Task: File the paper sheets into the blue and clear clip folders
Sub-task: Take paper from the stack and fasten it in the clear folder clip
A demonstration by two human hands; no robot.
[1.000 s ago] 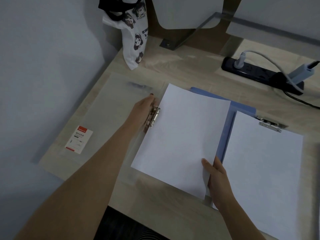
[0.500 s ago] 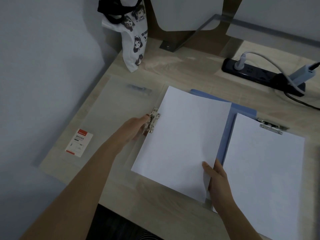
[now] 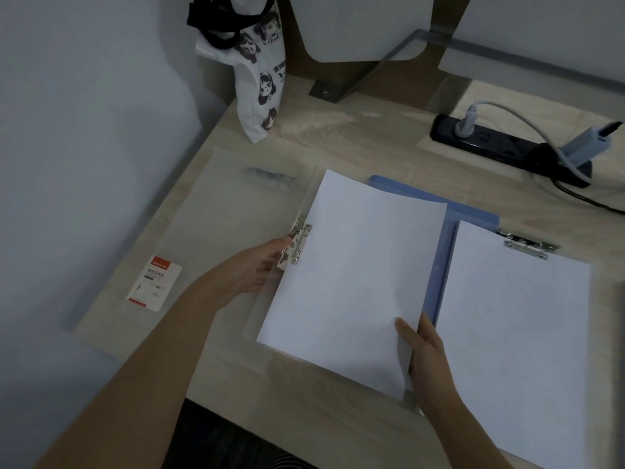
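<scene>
The clear folder point(image 3: 233, 211) lies open at centre left of the desk point(image 3: 355, 130) with a paper sheet point(image 3: 351, 275) on its right half, which the right hand point(image 3: 426, 353) pinches by the lower right corner while the left hand point(image 3: 257, 265) grips the folder's metal clip point(image 3: 297, 238). To the right, the blue folder point(image 3: 443, 252), partly covered by that sheet, holds a second sheet point(image 3: 514, 333) under its own clip point(image 3: 527, 243). A label card point(image 3: 154, 282) sits at left, a printed tote bag point(image 3: 260, 79) at the top and a power strip point(image 3: 500, 143) at upper right.
</scene>
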